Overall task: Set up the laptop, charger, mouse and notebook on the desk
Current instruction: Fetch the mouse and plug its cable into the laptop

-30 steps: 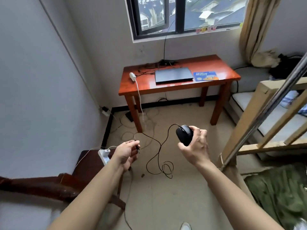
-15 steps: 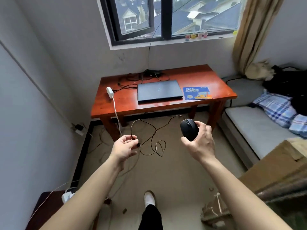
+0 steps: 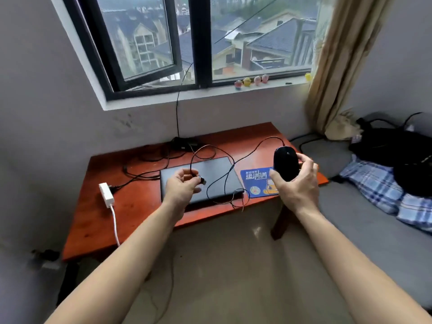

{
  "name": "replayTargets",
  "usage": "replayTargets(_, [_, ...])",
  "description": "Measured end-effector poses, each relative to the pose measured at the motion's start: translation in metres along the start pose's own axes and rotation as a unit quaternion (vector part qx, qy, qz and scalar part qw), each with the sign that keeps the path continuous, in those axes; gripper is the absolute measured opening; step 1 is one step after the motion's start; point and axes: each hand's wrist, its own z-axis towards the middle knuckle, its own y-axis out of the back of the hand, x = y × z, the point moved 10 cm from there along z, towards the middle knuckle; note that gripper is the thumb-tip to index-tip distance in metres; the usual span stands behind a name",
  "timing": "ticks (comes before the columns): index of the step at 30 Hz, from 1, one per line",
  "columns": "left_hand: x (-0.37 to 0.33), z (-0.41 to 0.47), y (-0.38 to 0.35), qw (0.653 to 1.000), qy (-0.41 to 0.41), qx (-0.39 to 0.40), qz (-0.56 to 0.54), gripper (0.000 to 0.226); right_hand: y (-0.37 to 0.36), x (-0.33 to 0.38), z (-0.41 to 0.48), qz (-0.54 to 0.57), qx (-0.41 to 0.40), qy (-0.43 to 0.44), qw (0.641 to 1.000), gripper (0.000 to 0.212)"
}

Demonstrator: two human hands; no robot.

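My right hand grips a black wired mouse above the right end of the red wooden desk. My left hand pinches the mouse's USB plug over the closed dark laptop. The mouse cable loops between both hands and droops across the laptop lid. A blue mouse pad lies to the right of the laptop, partly hidden by my right hand. A white power strip sits at the desk's left with black charger cables behind the laptop.
A window with small figurines on its sill is above the desk. A curtain hangs at right. A grey mattress with a plaid cloth and a black bag lies right of the desk. Loose cords trail on the floor.
I have walked up to the desk, which now fills the view. Both hands, holding mouse and plug, have risen from over the floor to above the laptop and mouse pad.
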Motion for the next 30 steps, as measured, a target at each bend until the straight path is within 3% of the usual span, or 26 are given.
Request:
replayTargets(4, [-0.016, 0.061, -0.038, 1.0, -0.026, 0.009, -0.006, 0.019, -0.031, -0.012, 0.065, 0.008, -0.009, -0.003, 1.0, 0.07])
replayTargets(14, [-0.017, 0.261, -0.166, 0.997, 0.063, -0.007, 0.049, 0.013, -0.157, -0.061, 0.289, 0.026, 0.09, -0.018, 0.995, 0.07])
replayTargets(21, [-0.073, 0.341, -0.205, 0.996, -0.061, -0.069, 0.019, 0.019, -0.186, -0.056, 0.392, 0.101, 0.073, 0.018, 0.992, 0.074])
replayTargets(25, [-0.023, 0.371, -0.211, 0.994, -0.015, -0.099, 0.038, 0.016, -0.23, -0.098, 0.402, 0.096, 0.106, 0.004, 0.99, 0.073])
replayTargets(30, [0.091, 0.369, -0.197, 0.979, 0.124, -0.111, 0.114, 0.021, -0.284, -0.185, 0.347, -0.023, 0.214, -0.075, 0.974, 0.075])
